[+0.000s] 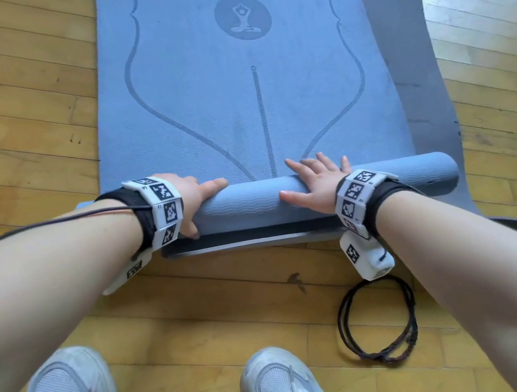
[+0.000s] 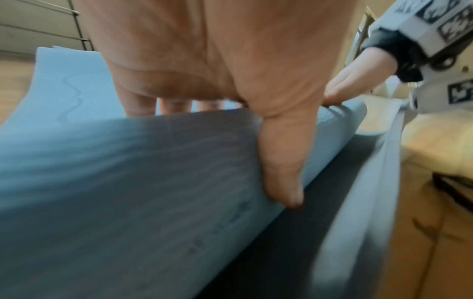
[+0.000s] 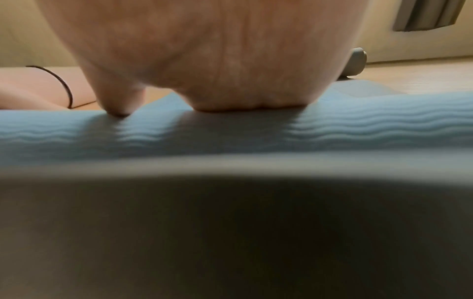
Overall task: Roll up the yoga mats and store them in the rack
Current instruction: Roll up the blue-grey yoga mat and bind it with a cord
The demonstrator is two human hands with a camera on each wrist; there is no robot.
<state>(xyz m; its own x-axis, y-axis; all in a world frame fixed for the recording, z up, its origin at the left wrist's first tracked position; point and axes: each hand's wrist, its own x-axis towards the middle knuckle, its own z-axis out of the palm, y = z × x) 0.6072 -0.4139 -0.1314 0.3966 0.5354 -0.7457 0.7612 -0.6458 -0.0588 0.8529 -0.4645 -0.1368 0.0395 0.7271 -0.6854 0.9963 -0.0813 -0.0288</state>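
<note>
Rolling: blue mat (image 1: 251,101) on floor, near end rolled under both palms
Left hand (image 1: 196,199): flat on roll, fingers straight, thumb down near side
Right hand (image 1: 313,183): spread, pressing roll top

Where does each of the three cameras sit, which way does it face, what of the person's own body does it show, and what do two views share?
Head: worn on the head, looking down at the blue mat; shows both forearms, left hand, right hand, both shoes.
Left wrist: under the left wrist, looking along the palm at the rolled part of the mat; the right hand shows too.
Right wrist: under the right wrist, low against the roll, facing a pink mat and the wall.
Shared: all three show the roll.
</note>
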